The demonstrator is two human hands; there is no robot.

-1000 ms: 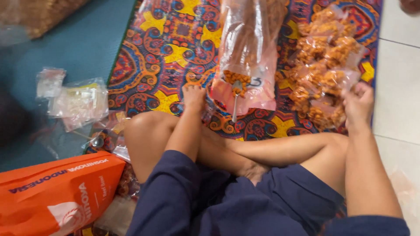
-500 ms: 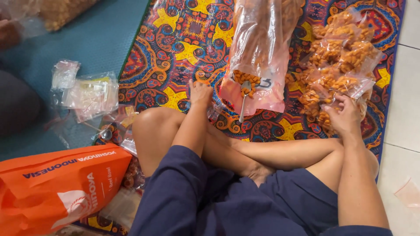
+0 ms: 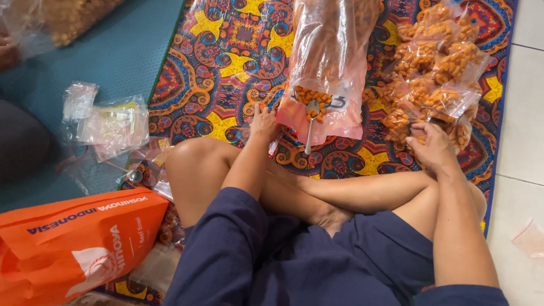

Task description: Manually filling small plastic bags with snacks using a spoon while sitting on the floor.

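Right hand [image 3: 433, 148] pinches a light, crinkly small clear packet of orange snacks [image 3: 453, 131] at its 7 o'clock corner, a soft, slippery film best gripped by the edge; left hand [image 3: 264, 122] rests loosely curled, holding nothing, at 9 o'clock of the large clear snack bag [image 3: 328, 68].

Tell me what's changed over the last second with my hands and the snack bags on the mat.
The right hand came down from the far edge of the pile of small clear bags of orange snacks and now rests on the nearest ones; whether it grips one is unclear. The left hand stayed on the patterned mat beside the large clear bag of snacks, the metal spoon still inside.
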